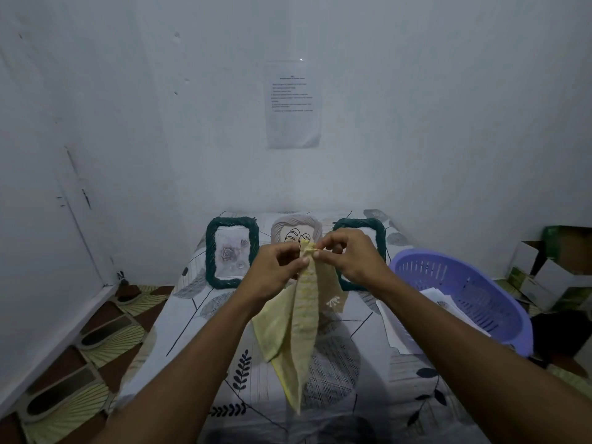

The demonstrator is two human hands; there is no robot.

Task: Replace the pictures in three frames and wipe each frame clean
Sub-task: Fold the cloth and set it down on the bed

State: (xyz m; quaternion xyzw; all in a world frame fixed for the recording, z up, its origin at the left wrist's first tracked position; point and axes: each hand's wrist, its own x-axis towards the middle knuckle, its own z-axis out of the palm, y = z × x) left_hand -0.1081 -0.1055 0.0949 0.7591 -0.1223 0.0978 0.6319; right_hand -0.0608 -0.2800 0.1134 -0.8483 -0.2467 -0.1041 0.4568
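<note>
A pale yellow cloth (299, 328) hangs in the air over the table, pinched at its top corner by my left hand (275, 272) and my right hand (349, 256), whose fingertips meet there. Behind the hands, three picture frames stand against the wall. The left one is a dark green woven frame (212, 251) holding a rose picture. The middle one is a beige frame (296, 227) with a leaf drawing, partly hidden by my hands. The right one is a second green woven frame (373, 227), mostly covered by my right hand.
The table wears a white leaf-patterned cloth (224, 341). A purple plastic basket (499, 302) sits at its right edge with loose paper sheets (394, 328) in and under it. Cardboard boxes (551, 267) stand on the floor at right. A printed sheet (293, 104) hangs on the wall.
</note>
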